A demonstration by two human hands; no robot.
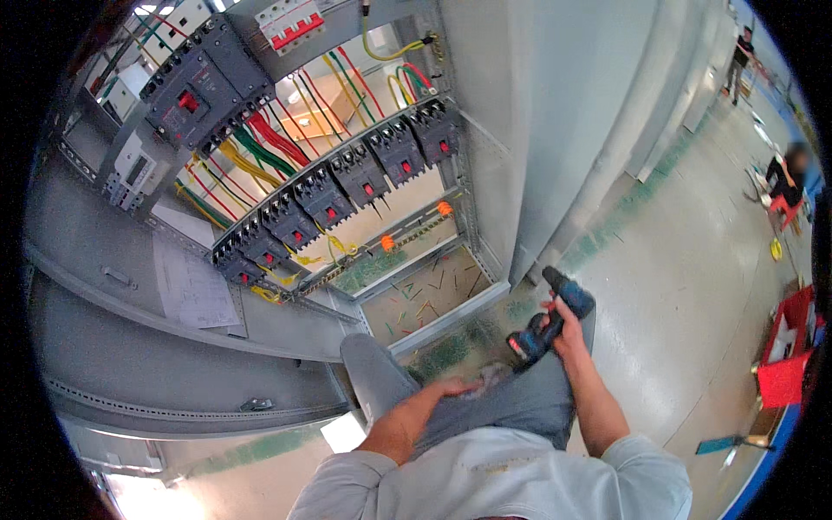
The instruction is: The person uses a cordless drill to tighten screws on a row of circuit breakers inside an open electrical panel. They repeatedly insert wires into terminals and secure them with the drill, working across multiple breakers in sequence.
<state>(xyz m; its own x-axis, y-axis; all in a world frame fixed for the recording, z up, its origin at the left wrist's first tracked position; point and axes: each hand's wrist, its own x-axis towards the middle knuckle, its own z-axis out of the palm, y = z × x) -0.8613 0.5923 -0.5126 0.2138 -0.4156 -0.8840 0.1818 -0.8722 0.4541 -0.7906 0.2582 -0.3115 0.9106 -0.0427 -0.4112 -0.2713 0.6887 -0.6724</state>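
My right hand (563,328) is wrapped round the grip of a blue and black cordless drill (576,299), held above my right thigh with its chuck pointing up and away. My left hand (457,387) rests low over my lap, fingers closed at the edge of a small see-through plastic bag (496,376); what is in the bag is too blurred to tell. Ahead stands an open electrical cabinet, with a row of black circuit breakers (331,211) across it. A larger black breaker (191,100) sits above them at the left, joined by red, green and yellow wires (273,143).
Wire offcuts (425,303) litter the cabinet's bottom opening. Orange insulators (387,243) sit on a lower rail. A paper drawing (195,282) hangs at the left. The grey cabinet side (563,104) rises at the right. A red bin (784,347) and two people are farther right.
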